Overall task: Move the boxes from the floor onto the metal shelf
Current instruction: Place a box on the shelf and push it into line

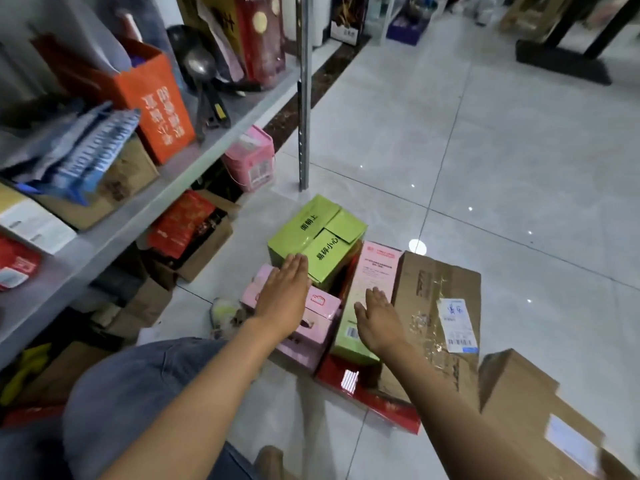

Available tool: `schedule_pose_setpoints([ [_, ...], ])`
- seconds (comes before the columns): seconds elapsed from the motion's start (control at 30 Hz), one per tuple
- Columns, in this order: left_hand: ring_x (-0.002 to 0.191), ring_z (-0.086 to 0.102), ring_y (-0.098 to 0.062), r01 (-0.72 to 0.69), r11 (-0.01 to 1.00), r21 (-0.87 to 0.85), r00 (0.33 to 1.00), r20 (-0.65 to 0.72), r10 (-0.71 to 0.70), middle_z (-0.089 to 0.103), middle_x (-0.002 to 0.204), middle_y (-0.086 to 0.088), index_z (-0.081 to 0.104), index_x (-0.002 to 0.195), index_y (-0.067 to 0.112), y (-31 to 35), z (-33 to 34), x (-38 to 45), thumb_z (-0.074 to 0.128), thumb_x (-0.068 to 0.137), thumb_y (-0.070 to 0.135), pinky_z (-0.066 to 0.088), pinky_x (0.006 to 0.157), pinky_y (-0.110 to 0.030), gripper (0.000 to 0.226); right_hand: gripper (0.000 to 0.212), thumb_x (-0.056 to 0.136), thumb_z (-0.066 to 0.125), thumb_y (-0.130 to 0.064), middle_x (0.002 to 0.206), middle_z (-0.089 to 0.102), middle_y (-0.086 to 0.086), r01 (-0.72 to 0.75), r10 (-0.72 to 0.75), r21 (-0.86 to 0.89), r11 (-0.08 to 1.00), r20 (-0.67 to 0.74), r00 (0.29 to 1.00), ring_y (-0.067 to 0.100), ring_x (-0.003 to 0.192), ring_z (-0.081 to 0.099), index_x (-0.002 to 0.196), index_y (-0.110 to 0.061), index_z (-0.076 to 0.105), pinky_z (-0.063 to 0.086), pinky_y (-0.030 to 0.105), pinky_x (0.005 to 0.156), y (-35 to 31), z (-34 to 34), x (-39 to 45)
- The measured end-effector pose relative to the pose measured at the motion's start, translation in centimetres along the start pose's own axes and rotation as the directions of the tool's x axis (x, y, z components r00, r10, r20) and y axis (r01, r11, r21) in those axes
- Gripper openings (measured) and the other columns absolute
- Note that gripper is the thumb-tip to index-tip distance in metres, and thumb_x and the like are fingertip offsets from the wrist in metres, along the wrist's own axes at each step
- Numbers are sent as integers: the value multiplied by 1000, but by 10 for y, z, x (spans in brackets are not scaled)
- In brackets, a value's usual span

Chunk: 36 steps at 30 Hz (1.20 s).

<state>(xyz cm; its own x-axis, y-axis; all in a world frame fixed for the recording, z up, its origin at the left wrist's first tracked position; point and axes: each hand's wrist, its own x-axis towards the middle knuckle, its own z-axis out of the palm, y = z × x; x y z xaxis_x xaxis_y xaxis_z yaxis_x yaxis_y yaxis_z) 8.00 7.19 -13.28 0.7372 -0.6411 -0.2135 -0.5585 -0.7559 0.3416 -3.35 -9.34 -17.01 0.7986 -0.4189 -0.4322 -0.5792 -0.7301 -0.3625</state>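
Several boxes (317,244) remain on the floor (485,150), seemingly none yet lifted to the metal shelf (194,161), as the left hand (285,292) and right hand (375,318) reach flat-fingered, holding nothing.

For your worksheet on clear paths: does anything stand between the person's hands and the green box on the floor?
Nothing visible does. The left hand reaches flat over the pink box, fingertips at the green box; the right hand hovers over the tall pink-and-green box beside it.
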Motion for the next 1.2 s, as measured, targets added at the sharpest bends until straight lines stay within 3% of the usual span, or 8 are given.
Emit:
schedule_pose_setpoints([
  [0.13,148,-2,-16,-20,1000,-7,990,138,21,1,161,-4,3,153,9,20,47,4,20,105,21,6,121,-35,51,59,106,28,-34,161,16,16,-113,109,76,991,58,992,25,150,13,153,0,17,10,30,120,21,18,-9],
  [0.23,148,4,-17,-1,996,-87,982,188,17,8,161,-6,9,152,8,32,66,7,22,105,21,11,120,-35,51,56,104,35,-31,154,33,19,-221,211,183,958,70,975,30,142,30,149,1,28,25,34,116,31,29,-8],
  [0.3,146,17,-20,48,972,-230,982,190,-4,23,157,-8,23,149,7,41,73,6,27,104,21,20,116,-33,48,46,100,41,-29,142,49,19,-290,283,262,920,67,957,34,129,46,139,-2,42,39,37,107,35,35,-6],
  [0.47,121,51,-24,234,829,-509,955,280,-98,55,134,-9,50,136,9,44,98,5,38,101,13,38,94,-24,37,32,94,52,-16,125,61,17,-408,401,406,818,106,910,32,108,60,123,-2,52,51,40,90,37,47,-1],
  [0.57,115,55,-21,277,833,-479,934,337,-117,59,131,-4,54,133,15,37,116,8,39,99,16,45,96,-29,37,35,91,56,-9,122,62,12,-448,445,479,755,128,886,30,107,60,125,-1,52,49,32,83,37,47,3],
  [0.93,118,53,-32,366,863,-350,840,523,-145,54,132,-16,47,130,7,39,143,20,40,95,6,43,94,-34,36,31,82,65,-3,114,69,15,-561,559,574,596,206,804,29,97,65,113,0,65,55,37,84,39,56,15],
  [1.03,111,56,-31,372,841,-393,866,474,-162,60,125,-15,56,122,7,40,136,25,41,91,3,44,86,-32,35,32,77,68,-1,112,70,13,-555,573,598,578,187,798,28,98,66,109,-1,66,57,38,85,39,57,16],
  [1.2,99,59,-27,415,731,-542,894,394,-215,66,113,-11,66,107,8,35,125,30,44,90,7,44,77,-30,28,38,68,69,-20,106,69,9,-468,598,701,537,74,798,23,89,66,104,-10,64,58,41,79,37,51,9],
])
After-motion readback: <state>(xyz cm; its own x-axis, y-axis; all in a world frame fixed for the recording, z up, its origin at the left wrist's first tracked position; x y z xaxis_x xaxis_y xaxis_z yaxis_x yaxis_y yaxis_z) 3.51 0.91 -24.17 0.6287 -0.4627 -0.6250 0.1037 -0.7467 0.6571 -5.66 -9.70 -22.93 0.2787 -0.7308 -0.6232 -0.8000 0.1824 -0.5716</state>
